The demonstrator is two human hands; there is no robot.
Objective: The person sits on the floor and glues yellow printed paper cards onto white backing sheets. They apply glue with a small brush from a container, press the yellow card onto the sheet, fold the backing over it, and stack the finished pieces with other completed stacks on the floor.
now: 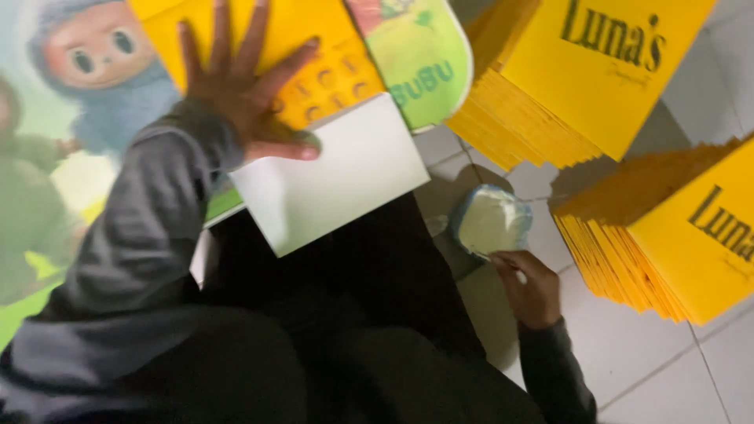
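Left fingers (224,35): spread wide apart and flat, pressing down on the yellow printed sheet (330,74); thumb stretched out along the top edge of the white card (334,177).
Left hand (243,98): palm down, gripping nothing; grey sleeve (149,235) running back toward the lower left.
White card: lying tilted, partly over the dark lap, its upper edge just under the left hand.
Right fingers (510,263): curled together around a thin white tool, its tip just beside the bowl; tool too blurred to identify.
Right hand (532,286): knuckles up, resting low over the tiled floor (660,369), wrist bent inward.
Small bowl (493,220): blue-rimmed, filled with white paste, on the floor touching the right hand.
Yellow stacks (550,86): two piles of yellow cards, fanned at the edges, on the floor to the right of the bowl.
Cartoon poster (86,71): under the left arm, blurred.
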